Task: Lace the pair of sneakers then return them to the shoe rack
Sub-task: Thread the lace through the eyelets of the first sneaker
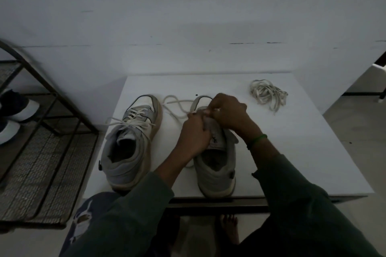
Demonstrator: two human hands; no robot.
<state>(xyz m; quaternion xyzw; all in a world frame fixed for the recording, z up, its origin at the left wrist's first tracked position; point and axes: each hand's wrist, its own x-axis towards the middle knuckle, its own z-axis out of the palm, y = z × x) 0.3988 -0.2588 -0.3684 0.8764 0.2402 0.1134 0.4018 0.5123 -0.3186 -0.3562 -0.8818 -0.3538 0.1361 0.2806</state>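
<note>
Sneakers (133, 148) are grey, one laced; left hand (194, 133) and right hand (227, 111) pinch the other's lace (176, 110).

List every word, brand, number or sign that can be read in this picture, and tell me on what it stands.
No text can be read here.
Dark mark on the tongue of the right-hand sneaker: perhaps a logo, too small and blurred to read.
Small dark tab on the left-hand sneaker: blurred, no letters visible.
</note>
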